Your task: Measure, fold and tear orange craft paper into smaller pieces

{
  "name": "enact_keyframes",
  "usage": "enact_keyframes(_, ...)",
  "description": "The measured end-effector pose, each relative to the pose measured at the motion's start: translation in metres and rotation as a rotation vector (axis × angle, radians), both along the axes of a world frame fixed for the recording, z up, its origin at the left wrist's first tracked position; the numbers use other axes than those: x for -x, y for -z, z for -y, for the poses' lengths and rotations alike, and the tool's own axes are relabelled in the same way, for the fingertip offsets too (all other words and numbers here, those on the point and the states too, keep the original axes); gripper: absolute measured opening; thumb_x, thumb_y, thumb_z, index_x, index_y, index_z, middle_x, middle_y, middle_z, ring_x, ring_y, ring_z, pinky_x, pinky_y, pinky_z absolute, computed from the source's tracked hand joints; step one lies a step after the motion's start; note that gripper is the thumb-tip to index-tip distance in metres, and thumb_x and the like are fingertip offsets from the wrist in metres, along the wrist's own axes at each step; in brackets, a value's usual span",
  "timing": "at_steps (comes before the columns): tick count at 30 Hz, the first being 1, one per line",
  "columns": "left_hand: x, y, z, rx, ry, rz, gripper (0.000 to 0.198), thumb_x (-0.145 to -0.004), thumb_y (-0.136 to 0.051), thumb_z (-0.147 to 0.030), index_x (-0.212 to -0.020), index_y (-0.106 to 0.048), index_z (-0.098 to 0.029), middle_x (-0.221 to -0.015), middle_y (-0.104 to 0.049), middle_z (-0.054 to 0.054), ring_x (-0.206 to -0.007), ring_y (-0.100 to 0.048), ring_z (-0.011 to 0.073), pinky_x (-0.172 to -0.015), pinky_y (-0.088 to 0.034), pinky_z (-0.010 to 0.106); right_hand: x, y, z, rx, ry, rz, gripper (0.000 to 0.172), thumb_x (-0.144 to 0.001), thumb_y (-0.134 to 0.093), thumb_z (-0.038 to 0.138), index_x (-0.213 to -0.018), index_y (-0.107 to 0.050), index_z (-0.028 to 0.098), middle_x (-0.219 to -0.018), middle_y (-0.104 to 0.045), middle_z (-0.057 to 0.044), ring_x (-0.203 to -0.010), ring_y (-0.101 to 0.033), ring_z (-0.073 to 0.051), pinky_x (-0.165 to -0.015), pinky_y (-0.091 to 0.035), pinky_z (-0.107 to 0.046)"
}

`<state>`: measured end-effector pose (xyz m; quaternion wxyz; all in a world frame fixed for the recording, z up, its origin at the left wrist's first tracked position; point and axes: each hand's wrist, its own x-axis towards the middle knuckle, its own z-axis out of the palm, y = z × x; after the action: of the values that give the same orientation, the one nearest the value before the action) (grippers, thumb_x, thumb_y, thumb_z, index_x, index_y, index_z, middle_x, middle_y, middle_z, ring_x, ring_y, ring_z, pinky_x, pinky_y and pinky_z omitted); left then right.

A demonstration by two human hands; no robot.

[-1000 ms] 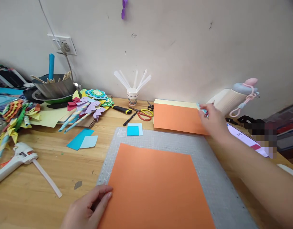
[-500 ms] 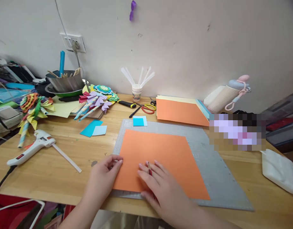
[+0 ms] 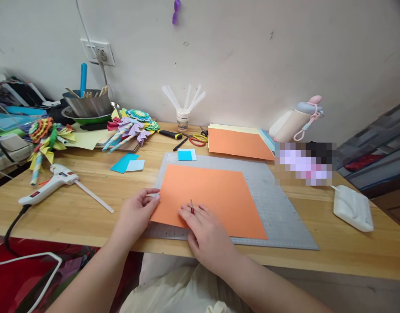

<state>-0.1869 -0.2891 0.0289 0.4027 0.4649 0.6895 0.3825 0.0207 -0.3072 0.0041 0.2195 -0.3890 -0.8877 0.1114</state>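
Note:
An orange sheet of paper (image 3: 216,191) lies on a grey cutting mat (image 3: 278,208) in front of me. My left hand (image 3: 136,215) pinches the sheet's left edge between thumb and fingers. A pencil (image 3: 192,209) is tucked in my right hand (image 3: 211,237), its tip poking up past the fingers; most of its shaft is hidden. That hand rests on the lower middle of the sheet. Beyond the sheet, small blue squares of paper (image 3: 185,155) sit on the mat's far edge.
To the left lie a hot glue gun (image 3: 51,184) with its cord and more blue paper (image 3: 123,162). Behind are paper flowers (image 3: 133,124), a cup of glue sticks (image 3: 183,120), a utility knife (image 3: 170,134), scissors (image 3: 198,140) and stacked paper (image 3: 235,141). A bottle (image 3: 296,119) leans right.
The view has shifted, so the tabletop appears higher and more of my lap shows. Both hands keep the same hold, the left on the sheet's edge and the right with the pencil.

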Motion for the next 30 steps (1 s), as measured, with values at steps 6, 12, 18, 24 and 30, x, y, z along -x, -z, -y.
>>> enact_keyframes(6, 0.025, 0.006, 0.043, -0.138, 0.049, -0.457, 0.057, -0.080, -0.048, -0.060, -0.118, -0.061, -0.020, -0.125, -0.063, 0.011, -0.114, -0.056, 0.0302, -0.094, -0.044, 0.046, -0.010, 0.000, 0.001, 0.022, 0.014, 0.064, 0.051, -0.085, -0.037, 0.003, -0.132, -0.051, 0.015, -0.139, -0.054, -0.011, -0.132, -0.046, -0.024, -0.109, -0.039, -0.051)
enact_keyframes(12, 0.038, 0.025, 0.058, -0.261, 0.290, -1.030, 0.060, -0.075, -0.061, -0.052, -0.130, -0.057, -0.026, -0.138, -0.056, 0.006, -0.124, -0.050, 0.0335, -0.100, -0.037, 0.049, -0.016, -0.002, 0.000, 0.054, -0.010, 0.106, 0.051, -0.087, -0.036, 0.004, -0.135, -0.049, 0.015, -0.142, -0.051, -0.010, -0.134, -0.044, -0.022, -0.111, -0.038, -0.049)
enact_keyframes(18, 0.047, 0.036, 0.050, -0.387, 0.283, -0.984, 0.055, -0.074, -0.066, -0.051, -0.124, -0.061, -0.029, -0.128, -0.063, 0.004, -0.115, -0.058, 0.0298, -0.094, -0.040, 0.042, -0.022, -0.002, -0.003, 0.069, -0.064, 0.168, 0.055, -0.085, -0.038, 0.001, -0.134, -0.051, 0.021, -0.145, -0.047, -0.009, -0.137, -0.039, -0.020, -0.112, -0.036, -0.045)
enact_keyframes(24, 0.052, 0.042, 0.048, -0.491, 0.282, -0.975, 0.058, -0.073, -0.064, -0.060, -0.121, -0.062, -0.028, -0.122, -0.066, 0.005, -0.110, -0.060, 0.0308, -0.092, -0.040, 0.043, -0.025, -0.001, -0.008, 0.081, -0.093, 0.214, 0.057, -0.086, -0.041, 0.003, -0.138, -0.047, 0.023, -0.149, -0.041, -0.009, -0.140, -0.033, -0.020, -0.115, -0.030, -0.044)
enact_keyframes(30, 0.047, 0.040, 0.046, -0.548, 0.310, -0.999, 0.058, -0.075, -0.063, -0.055, -0.124, -0.055, -0.025, -0.122, -0.064, 0.007, -0.107, -0.060, 0.0295, -0.094, -0.036, 0.043, -0.024, -0.006, -0.014, 0.088, -0.132, 0.241, 0.053, -0.089, -0.039, 0.004, -0.138, -0.046, 0.020, -0.149, -0.041, -0.011, -0.142, -0.029, -0.019, -0.116, -0.027, -0.045)
